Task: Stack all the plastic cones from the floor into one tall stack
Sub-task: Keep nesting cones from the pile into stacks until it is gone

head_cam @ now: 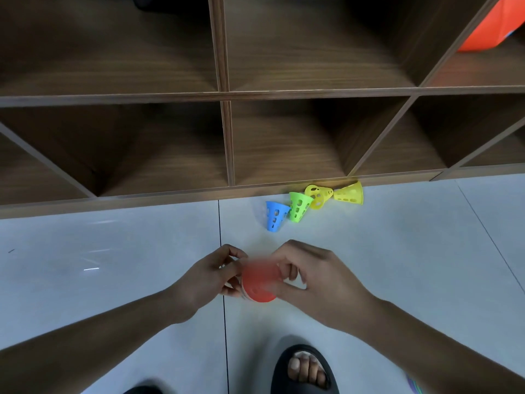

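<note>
— what is carried by the pale glossy tiled floor [113, 294]?
— a brown wooden cubby shelf [170, 199] is stood on it, and four cones are laid in a row near its foot: a blue perforated plastic cone [275, 216], a green perforated plastic cone [299, 207] just beside it, then two yellow perforated plastic cones [318, 196] [350, 193].
— how are the yellow ones laid?
— on their sides, narrow ends touching. a black slide sandal [284, 373] is planted on the near tiles.
</note>
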The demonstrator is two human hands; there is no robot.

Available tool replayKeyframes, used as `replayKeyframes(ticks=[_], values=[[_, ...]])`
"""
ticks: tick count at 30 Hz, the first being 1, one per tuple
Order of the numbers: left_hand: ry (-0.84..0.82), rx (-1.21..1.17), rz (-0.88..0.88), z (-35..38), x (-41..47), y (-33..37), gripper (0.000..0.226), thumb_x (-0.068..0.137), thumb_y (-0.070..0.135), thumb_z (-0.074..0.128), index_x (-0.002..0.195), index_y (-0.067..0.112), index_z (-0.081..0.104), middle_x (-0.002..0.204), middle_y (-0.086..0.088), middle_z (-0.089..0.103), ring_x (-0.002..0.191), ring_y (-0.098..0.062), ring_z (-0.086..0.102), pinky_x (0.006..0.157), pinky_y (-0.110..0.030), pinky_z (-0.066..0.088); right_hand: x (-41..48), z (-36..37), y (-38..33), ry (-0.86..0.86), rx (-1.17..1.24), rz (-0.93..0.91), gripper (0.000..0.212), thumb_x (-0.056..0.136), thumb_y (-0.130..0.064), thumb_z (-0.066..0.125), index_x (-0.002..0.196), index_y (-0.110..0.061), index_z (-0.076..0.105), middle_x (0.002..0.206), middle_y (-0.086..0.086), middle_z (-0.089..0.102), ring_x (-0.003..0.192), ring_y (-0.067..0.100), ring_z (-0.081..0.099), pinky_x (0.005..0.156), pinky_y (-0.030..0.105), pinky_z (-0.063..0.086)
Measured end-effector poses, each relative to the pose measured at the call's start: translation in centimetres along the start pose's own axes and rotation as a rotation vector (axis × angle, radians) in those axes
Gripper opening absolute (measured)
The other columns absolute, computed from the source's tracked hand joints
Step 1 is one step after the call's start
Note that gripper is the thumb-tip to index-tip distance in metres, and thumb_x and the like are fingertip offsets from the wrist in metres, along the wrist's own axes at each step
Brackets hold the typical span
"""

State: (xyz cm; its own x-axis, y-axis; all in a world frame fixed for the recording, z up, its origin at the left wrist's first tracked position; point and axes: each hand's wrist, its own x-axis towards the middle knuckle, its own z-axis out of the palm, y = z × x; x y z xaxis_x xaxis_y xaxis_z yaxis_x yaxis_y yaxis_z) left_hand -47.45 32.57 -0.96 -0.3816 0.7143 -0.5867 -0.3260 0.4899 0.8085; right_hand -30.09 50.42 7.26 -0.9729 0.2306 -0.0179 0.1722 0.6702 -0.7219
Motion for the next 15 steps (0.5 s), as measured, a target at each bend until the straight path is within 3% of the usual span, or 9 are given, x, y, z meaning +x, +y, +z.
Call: replayKeyframes(ticks=[3, 8, 10, 13, 15], values=[[-0.021, 0.068, -0.005, -0.3, 0.4, -0.2, 0.016, 0.108, 0.032, 0.060, 0.113, 0.020, 0.070, 0.105, -0.017, 0.073, 0.085, -0.025, 0.073, 0.081, -0.038, 0.064, 0.2, 1.4, 0.4, -0.060, -0.013, -0.024, 0.026, 0.093, -0.048, 0.074, 0.111, -0.035, 0.060, 0.089, -0.013, 0.058, 0.085, 0.011, 0.057, 0.073, 0.025, 0.050], [0.006, 0.184, 0.021, -0.8, 1.9, 0.4, 0.014, 0.107, 0.036, 0.061, 0.111, 0.027, 0.070, 0.096, -0.008, 0.076, 0.082, -0.020, 0.074, 0.080, -0.038, 0.062, 1.4, 0.7, 1.3, -0.070, 0.046, 0.036, 0.030, 0.092, -0.056, 0.073, 0.112, -0.035, 0.064, 0.088, -0.013, 0.062, 0.084, 0.013, 0.061, 0.070, 0.017, 0.046], [0.014, 0.217, 0.037, -1.0, 2.9, 0.8, 0.012, 0.105, 0.039, 0.063, 0.110, 0.030, 0.070, 0.093, -0.006, 0.076, 0.080, -0.018, 0.073, 0.078, -0.038, 0.060, 2.4, 0.3, 2.6, -0.030, 0.170, 0.099, 0.023, 0.096, -0.050, 0.072, 0.107, -0.031, 0.067, 0.082, -0.007, 0.064, 0.077, 0.012, 0.062, 0.069, 0.023, 0.049], [-0.005, 0.265, 0.063, -1.2, 4.5, 1.7, 0.014, 0.103, 0.044, 0.066, 0.107, 0.031, 0.069, 0.096, -0.005, 0.076, 0.081, -0.018, 0.073, 0.074, -0.035, 0.057, 4.6, -0.2, 6.0, 0.074, 0.352, 0.270, 0.006, 0.099, -0.033, 0.071, 0.096, -0.028, 0.071, 0.080, 0.005, 0.067, 0.072, 0.019, 0.062, 0.077, 0.045, 0.054], [-0.013, 0.287, 0.079, -0.9, 5.7, 2.5, 0.013, 0.102, 0.042, 0.068, 0.107, 0.030, 0.069, 0.102, -0.006, 0.075, 0.080, -0.014, 0.074, 0.072, -0.030, 0.055, 5.9, -0.4, 8.9, 0.142, 0.339, 0.355, 0.010, 0.099, -0.022, 0.070, 0.092, -0.029, 0.072, 0.084, 0.006, 0.070, 0.071, 0.017, 0.064, 0.082, 0.050, 0.056]])
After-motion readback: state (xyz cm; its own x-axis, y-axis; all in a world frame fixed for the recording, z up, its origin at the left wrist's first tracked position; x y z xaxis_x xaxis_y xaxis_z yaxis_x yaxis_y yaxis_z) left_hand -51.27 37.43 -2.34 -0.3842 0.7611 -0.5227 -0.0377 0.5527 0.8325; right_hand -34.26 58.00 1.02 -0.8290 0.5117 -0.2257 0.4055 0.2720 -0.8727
